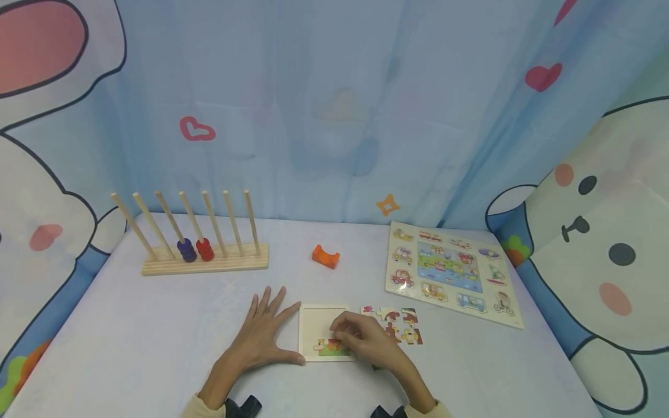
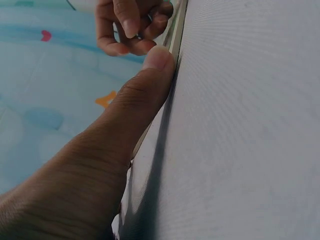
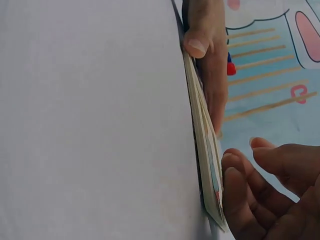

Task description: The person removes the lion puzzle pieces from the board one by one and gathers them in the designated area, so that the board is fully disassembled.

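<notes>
A shallow wooden puzzle tray point(image 1: 317, 322) lies on the table, with colourful jigsaw pieces point(image 1: 329, 349) along its lower edge. My left hand point(image 1: 263, 334) is spread flat at its left side, the thumb point(image 2: 159, 59) touching the lower left corner. Over the tray's right part hovers my right hand point(image 1: 368, 339), its fingers loosely bent. In the right wrist view a gap shows between the thumb point(image 3: 285, 159) and the other fingers, with nothing visible between them. Several loose jigsaw pieces point(image 1: 410, 335) lie right of the tray, partly hidden by the right hand.
At the back left stands a wooden peg rack point(image 1: 209, 266) bearing blue beads point(image 1: 186, 250) and red beads point(image 1: 205, 249). An orange curved block point(image 1: 326, 256) lies behind the tray. On the right is a picture puzzle board point(image 1: 449, 267). A patterned curtain point(image 1: 324, 116) hangs behind.
</notes>
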`<state>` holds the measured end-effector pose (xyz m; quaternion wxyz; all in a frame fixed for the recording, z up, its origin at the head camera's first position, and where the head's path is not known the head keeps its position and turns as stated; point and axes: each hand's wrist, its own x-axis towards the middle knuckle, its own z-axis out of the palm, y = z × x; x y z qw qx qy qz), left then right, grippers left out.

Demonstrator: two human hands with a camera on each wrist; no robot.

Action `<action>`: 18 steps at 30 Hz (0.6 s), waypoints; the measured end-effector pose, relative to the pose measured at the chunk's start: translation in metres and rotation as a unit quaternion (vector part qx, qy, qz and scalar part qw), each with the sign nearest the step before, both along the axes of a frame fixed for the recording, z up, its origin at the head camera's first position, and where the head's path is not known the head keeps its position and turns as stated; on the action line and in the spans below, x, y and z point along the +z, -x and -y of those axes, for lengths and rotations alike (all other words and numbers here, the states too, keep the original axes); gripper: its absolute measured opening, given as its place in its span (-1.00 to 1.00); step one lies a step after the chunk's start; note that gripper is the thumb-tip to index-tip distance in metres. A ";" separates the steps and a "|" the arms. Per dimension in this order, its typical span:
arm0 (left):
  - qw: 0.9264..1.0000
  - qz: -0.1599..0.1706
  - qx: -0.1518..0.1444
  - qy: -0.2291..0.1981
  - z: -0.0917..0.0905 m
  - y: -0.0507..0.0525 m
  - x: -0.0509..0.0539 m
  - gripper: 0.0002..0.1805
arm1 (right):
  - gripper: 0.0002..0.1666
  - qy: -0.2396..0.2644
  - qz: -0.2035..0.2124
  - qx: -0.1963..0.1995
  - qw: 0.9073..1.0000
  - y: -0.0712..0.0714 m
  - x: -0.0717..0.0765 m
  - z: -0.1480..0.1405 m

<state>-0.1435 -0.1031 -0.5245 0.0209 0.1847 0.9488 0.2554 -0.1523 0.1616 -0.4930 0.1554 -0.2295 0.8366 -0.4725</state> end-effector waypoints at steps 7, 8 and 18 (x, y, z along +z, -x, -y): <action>1.000 -0.003 -0.004 -0.005 0.001 0.000 -0.001 0.22 | -0.90 -0.009 0.010 -0.012 1.000 -0.004 0.003 0.006; 1.000 -0.003 -0.005 -0.005 0.001 0.000 -0.001 0.22 | -0.90 -0.011 0.011 -0.015 1.000 -0.004 0.003 0.006; 1.000 -0.004 -0.008 -0.006 0.002 0.000 0.000 0.22 | -0.82 -0.024 -0.015 -0.004 1.000 -0.002 -0.009 0.004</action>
